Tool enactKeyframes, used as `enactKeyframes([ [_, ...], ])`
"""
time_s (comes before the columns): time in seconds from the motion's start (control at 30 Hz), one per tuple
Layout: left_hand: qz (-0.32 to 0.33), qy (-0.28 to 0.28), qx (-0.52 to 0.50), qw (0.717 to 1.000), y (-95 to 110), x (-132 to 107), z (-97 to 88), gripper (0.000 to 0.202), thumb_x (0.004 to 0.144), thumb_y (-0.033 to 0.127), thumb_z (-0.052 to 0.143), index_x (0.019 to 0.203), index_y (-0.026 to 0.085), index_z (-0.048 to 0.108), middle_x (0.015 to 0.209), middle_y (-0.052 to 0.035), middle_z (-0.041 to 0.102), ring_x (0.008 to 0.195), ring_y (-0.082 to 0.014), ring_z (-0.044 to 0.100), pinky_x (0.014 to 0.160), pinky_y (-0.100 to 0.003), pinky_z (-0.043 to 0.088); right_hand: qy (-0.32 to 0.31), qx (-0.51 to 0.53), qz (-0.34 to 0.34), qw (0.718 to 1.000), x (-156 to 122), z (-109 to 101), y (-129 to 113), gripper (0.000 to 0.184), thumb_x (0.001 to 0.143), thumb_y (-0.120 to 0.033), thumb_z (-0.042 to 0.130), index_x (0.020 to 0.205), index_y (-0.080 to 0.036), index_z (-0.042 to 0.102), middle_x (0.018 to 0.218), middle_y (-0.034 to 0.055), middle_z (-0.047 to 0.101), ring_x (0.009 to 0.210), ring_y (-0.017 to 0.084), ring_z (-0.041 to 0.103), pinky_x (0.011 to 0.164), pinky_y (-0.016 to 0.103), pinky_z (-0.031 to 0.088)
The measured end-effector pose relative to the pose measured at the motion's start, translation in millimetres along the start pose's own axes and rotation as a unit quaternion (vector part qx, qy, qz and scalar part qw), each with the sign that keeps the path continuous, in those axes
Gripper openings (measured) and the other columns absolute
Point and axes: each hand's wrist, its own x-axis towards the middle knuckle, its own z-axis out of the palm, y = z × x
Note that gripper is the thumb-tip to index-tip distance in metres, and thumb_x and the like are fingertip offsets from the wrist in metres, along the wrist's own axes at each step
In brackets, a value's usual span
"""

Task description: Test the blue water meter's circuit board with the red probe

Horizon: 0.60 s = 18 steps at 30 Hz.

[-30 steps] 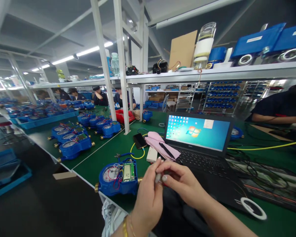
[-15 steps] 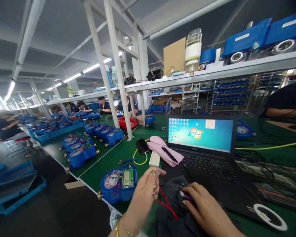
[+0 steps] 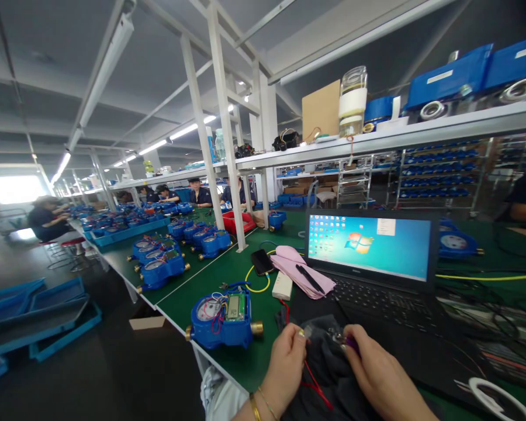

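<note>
Head view: left hand (image 3: 287, 362) dropped from raised position onto dark cloth (image 3: 328, 374).

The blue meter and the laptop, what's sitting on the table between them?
In the head view, between the blue meter and the laptop lie a white box, a pink cloth with a black pen, a phone and a yellow cable.

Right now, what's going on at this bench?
A person sits at a green workbench. The left hand pinches a red wire over a dark cloth; the right hand holds a small purple part on it. An opened blue water meter lies to the left, a laptop behind. Co-workers sit farther along.
</note>
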Motion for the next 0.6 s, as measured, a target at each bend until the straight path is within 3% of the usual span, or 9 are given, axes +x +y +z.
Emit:
enactKeyframes([
  [0.2, 0.063, 0.026, 0.02, 0.997, 3.2, -6.7, -0.1, 0.057, 0.074, 0.077, 0.038, 0.072, 0.02, 0.044, 0.055, 0.0071, 0.032, 0.047, -0.0086, 0.027, 0.044, -0.023, 0.018, -0.016, -0.016, -0.007, 1.0, 2.0, -6.2, -3.6, 0.024, 0.092, -0.044, 0.035, 0.094, -0.025, 0.05, 0.078, 0.0031, 0.067, 0.069, 0.022, 0.067, 0.06, 0.032, 0.047],
  [0.4, 0.048, 0.007, 0.025, 0.999, 5.5, -7.2, -2.6, 0.05, 0.08, 0.068, 0.037, 0.076, 0.019, 0.046, 0.054, 0.0077, 0.032, 0.043, -0.007, 0.025, 0.041, -0.021, 0.018, -0.03, -0.084, -0.047, 0.995, 1.7, -17.7, -19.2, 0.023, 0.089, -0.038, 0.039, 0.088, -0.019, 0.053, 0.078, 0.0065, 0.064, 0.071, 0.023, 0.063, 0.064, 0.031, 0.043],
  [0.6, 0.054, -0.002, 0.058, 0.997, 5.0, -4.1, -4.0, 0.043, 0.086, 0.058, 0.032, 0.078, 0.019, 0.046, 0.055, 0.0077, 0.033, 0.043, -0.0075, 0.027, 0.042, -0.021, 0.022, -0.059, -0.107, -0.009, 0.992, 5.0, -24.1, -25.6, 0.022, 0.088, -0.039, 0.043, 0.083, -0.019, 0.051, 0.076, 0.0046, 0.061, 0.071, 0.019, 0.06, 0.063, 0.027, 0.038],
])
